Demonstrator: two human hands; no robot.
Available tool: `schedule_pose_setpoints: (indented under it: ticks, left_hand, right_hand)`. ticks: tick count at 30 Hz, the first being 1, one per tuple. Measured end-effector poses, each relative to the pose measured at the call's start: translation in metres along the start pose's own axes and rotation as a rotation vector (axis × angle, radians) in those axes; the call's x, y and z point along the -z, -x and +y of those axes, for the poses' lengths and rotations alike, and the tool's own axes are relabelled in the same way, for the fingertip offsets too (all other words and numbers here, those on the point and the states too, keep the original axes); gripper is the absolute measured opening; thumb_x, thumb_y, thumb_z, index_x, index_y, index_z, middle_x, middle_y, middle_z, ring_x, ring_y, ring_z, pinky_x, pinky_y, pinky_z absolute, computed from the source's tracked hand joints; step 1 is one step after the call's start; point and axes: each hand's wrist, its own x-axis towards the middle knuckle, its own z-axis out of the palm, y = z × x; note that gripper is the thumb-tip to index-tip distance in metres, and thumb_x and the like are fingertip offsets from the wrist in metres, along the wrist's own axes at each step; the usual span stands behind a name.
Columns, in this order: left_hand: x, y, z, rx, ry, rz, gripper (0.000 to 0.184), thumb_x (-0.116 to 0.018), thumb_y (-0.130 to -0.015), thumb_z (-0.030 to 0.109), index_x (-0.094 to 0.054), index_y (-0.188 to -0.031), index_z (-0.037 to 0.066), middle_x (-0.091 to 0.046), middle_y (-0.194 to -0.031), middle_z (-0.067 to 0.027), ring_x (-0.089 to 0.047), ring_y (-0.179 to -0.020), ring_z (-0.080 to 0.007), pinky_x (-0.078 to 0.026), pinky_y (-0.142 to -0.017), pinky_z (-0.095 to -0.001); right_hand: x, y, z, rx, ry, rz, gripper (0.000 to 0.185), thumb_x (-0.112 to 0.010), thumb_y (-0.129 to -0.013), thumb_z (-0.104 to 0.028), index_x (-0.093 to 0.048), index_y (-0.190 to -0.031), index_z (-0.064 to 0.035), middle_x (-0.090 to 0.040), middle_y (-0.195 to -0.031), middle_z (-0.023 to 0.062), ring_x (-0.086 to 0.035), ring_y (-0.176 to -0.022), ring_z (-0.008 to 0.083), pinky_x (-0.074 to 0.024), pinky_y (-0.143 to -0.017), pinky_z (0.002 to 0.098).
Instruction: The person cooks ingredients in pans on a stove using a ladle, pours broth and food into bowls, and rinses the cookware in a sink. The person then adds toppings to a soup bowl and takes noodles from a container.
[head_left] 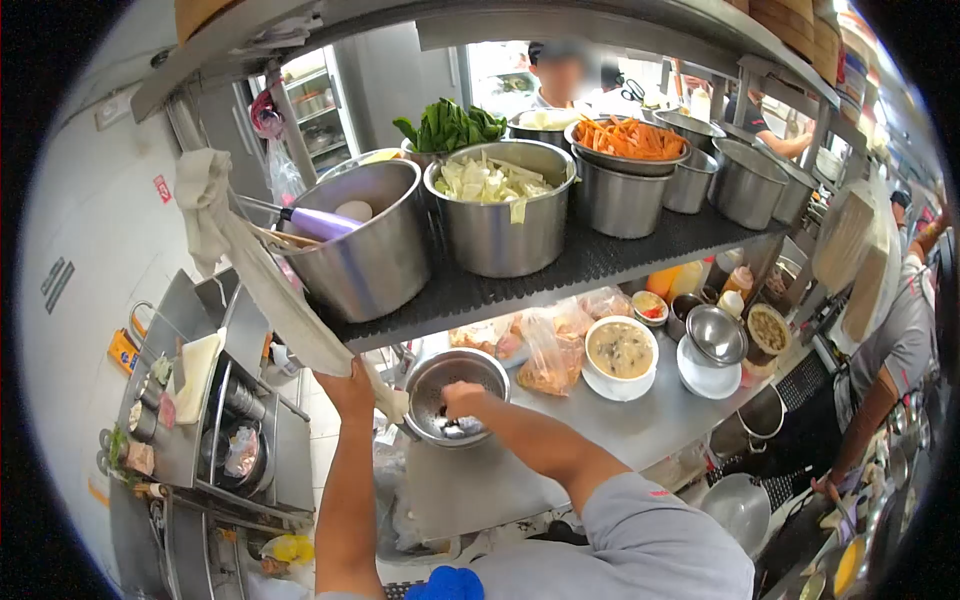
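My left hand [346, 388] is closed on a long off-white cloth [290, 310] that hangs down from the left end of the upper shelf. The cloth's lower end reaches the rim of a steel bowl [415, 384] on the counter. Inside that bowl is my right hand [465, 400], its fingers curled; what they hold, if anything, I cannot make out. Something dark and shiny white [458, 427] lies at the bowl's bottom beneath it.
On the shelf above stand a steel pot with a purple-handled tool [325, 224], a pot of chopped cabbage [490, 182] and a bowl of carrot strips [630, 139]. A soup bowl [620, 348] and plastic bags [550, 355] are on the counter [500, 480]. Co-workers [890, 340] stand nearby.
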Motion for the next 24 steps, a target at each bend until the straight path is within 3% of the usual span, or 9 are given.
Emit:
schedule_pose_setpoints:
  ticks: [3,6,10,15,17,18,20,21,24]
  left_hand:
    - [0.007,-0.005,-0.028,-0.123,-0.143,-0.097,0.059,-0.061,-0.077,0.009,-0.030,-0.122,-0.013,-0.038,-0.121,-0.0281,-0.039,-0.115,-0.0369,-0.027,-0.101,-0.0422]
    - [-0.015,0.003,-0.147,-0.092,-0.438,-0.087,0.055,-0.057,-0.084,0.025,-0.036,-0.122,-0.009,-0.040,-0.123,-0.0277,-0.041,-0.114,-0.0366,-0.030,-0.099,-0.0413]
    - [0.142,-0.050,-0.134,-0.115,-0.818,0.148,0.051,-0.054,-0.086,0.028,-0.042,-0.119,-0.007,-0.049,-0.112,-0.0246,-0.048,-0.105,-0.0356,-0.034,-0.095,-0.0414]
    - [0.025,-0.009,-0.094,0.022,-0.606,-0.183,0.048,-0.057,-0.084,0.032,-0.047,-0.110,-0.007,-0.058,-0.088,-0.0176,-0.054,-0.083,-0.0324,-0.038,-0.080,-0.0419]
    - [0.007,-0.003,-0.037,0.041,-0.397,0.073,0.045,-0.050,-0.089,0.036,-0.055,-0.097,-0.007,-0.059,-0.075,-0.0164,-0.058,-0.067,-0.0272,-0.046,-0.056,-0.0381]
    - [0.009,0.000,-0.038,-0.005,-0.403,0.081,0.041,-0.052,-0.089,0.034,-0.056,-0.095,-0.006,-0.060,-0.077,-0.0175,-0.059,-0.068,-0.0276,-0.047,-0.058,-0.0405]
    - [0.010,-0.005,-0.048,-0.482,-0.694,0.169,0.032,-0.052,-0.089,0.024,-0.057,-0.094,-0.006,-0.060,-0.091,-0.0207,-0.059,-0.077,-0.0283,-0.046,-0.069,-0.0379]
    - [0.004,-0.004,-0.046,-0.255,-0.291,0.238,0.030,-0.051,-0.090,0.021,-0.056,-0.096,-0.007,-0.060,-0.094,-0.0213,-0.058,-0.080,-0.0285,-0.045,-0.072,-0.0371]
    - [0.004,-0.004,-0.037,-0.219,-0.239,0.115,0.029,-0.049,-0.090,0.017,-0.055,-0.097,-0.010,-0.059,-0.098,-0.0213,-0.056,-0.085,-0.0278,-0.043,-0.078,-0.0354]
  right_hand:
    - [0.007,0.023,0.020,0.075,-0.297,0.342,0.031,-0.066,-0.067,-0.025,-0.064,-0.095,-0.0134,-0.064,-0.092,0.0114,-0.061,-0.087,0.0294,-0.0493,-0.073,0.0401]
    - [0.028,0.038,0.079,0.255,-0.495,0.240,0.026,-0.064,-0.072,-0.022,-0.060,-0.094,-0.0085,-0.063,-0.086,0.0094,-0.059,-0.081,0.0203,-0.0464,-0.070,0.0358]
    - [0.083,0.130,0.131,0.384,-1.215,0.398,0.022,-0.060,-0.076,-0.006,-0.058,-0.097,-0.0029,-0.062,-0.085,0.0060,-0.057,-0.070,0.0132,-0.0452,-0.064,0.0261]
    - [0.102,0.195,0.269,-0.077,-0.403,0.654,0.020,-0.064,-0.072,-0.018,-0.057,-0.085,-0.0031,-0.056,-0.074,0.0055,-0.051,-0.067,0.0127,-0.0404,-0.059,0.0280]
    - [0.107,0.215,0.290,-0.071,-0.401,0.788,0.026,-0.067,-0.071,-0.021,-0.055,-0.084,-0.0023,-0.056,-0.075,0.0063,-0.052,-0.072,0.0142,-0.0422,-0.064,0.0296]
    - [0.108,0.224,0.298,-0.326,-0.352,0.729,0.029,-0.069,-0.071,-0.022,-0.056,-0.088,-0.0023,-0.058,-0.078,0.0082,-0.054,-0.074,0.0170,-0.0434,-0.067,0.0306]
    - [0.096,0.228,0.324,-0.311,-0.336,0.780,0.032,-0.070,-0.071,-0.024,-0.058,-0.091,-0.0022,-0.060,-0.082,0.0103,-0.056,-0.077,0.0204,-0.0445,-0.070,0.0316]
    - [0.092,0.226,0.329,-0.285,-0.366,0.789,0.032,-0.070,-0.071,-0.023,-0.058,-0.092,-0.0022,-0.060,-0.082,0.0105,-0.057,-0.078,0.0212,-0.0448,-0.071,0.0317]
    - [0.082,0.210,0.344,-0.319,-0.481,0.651,0.031,-0.070,-0.070,-0.022,-0.058,-0.091,-0.0022,-0.061,-0.083,0.0091,-0.057,-0.078,0.0181,-0.0455,-0.071,0.0300]
